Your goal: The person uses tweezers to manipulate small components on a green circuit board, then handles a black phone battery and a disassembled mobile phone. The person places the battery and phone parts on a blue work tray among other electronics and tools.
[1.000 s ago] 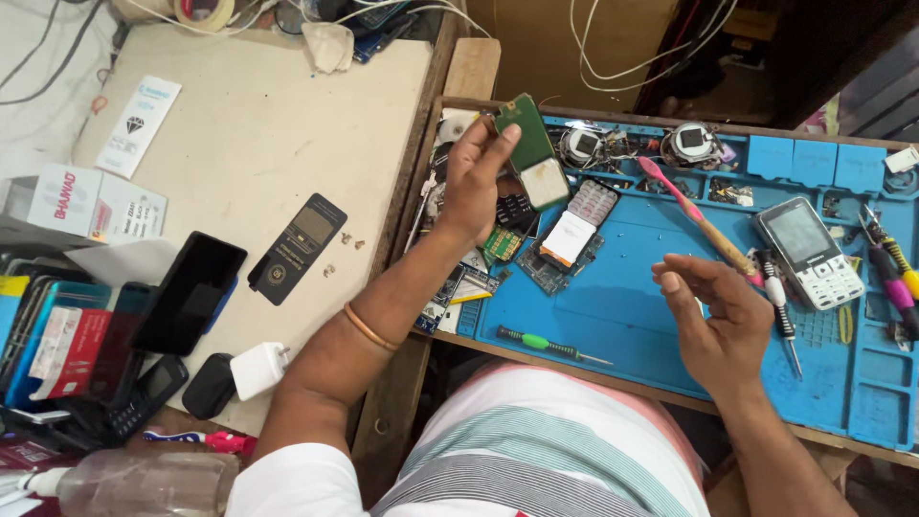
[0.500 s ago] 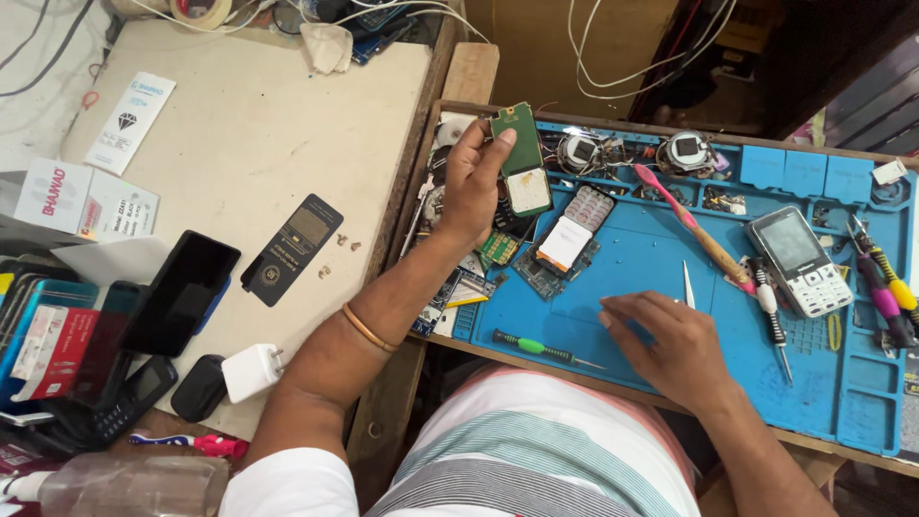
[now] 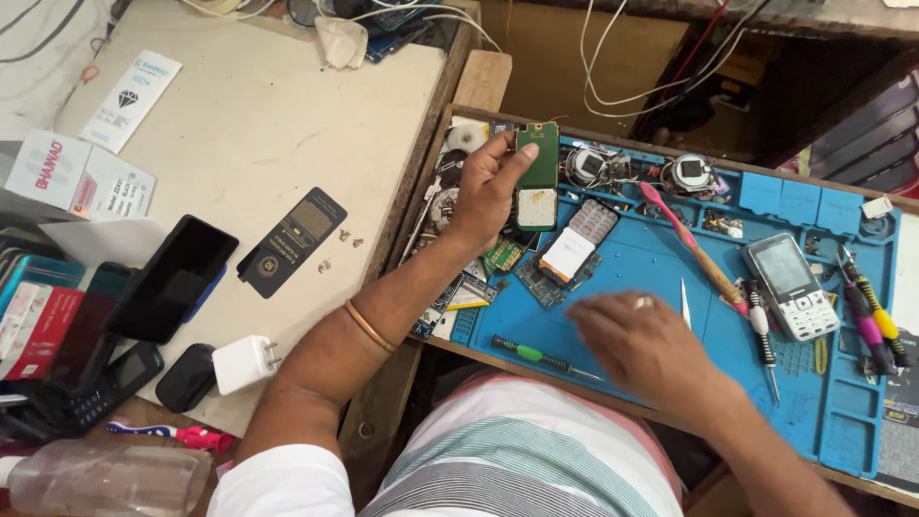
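Observation:
My left hand (image 3: 488, 182) holds up a green phone circuit board (image 3: 537, 174) over the far left part of the blue work mat (image 3: 651, 287). My right hand (image 3: 646, 345) hovers palm down over the mat's near middle, blurred, with nothing seen in it; a ring shows on one finger. A green-handled screwdriver (image 3: 536, 354) lies just left of it. Slim metal tweezers (image 3: 685, 303) lie just beyond it. A phone keypad frame with a white part (image 3: 574, 244) rests below the board.
On the mat's right lie a silver keypad phone (image 3: 791, 285), a pink-headed brush (image 3: 691, 244) and several screwdrivers (image 3: 866, 306). The beige table (image 3: 239, 124) at left carries a black back cover (image 3: 292, 241), a dark smartphone (image 3: 172, 278), a white charger (image 3: 244, 362) and boxes. Wires hang at the back.
My right hand dropped from a raised pose, set the tweezers on the mat and slid left and nearer. My left hand lifted the green board slightly higher.

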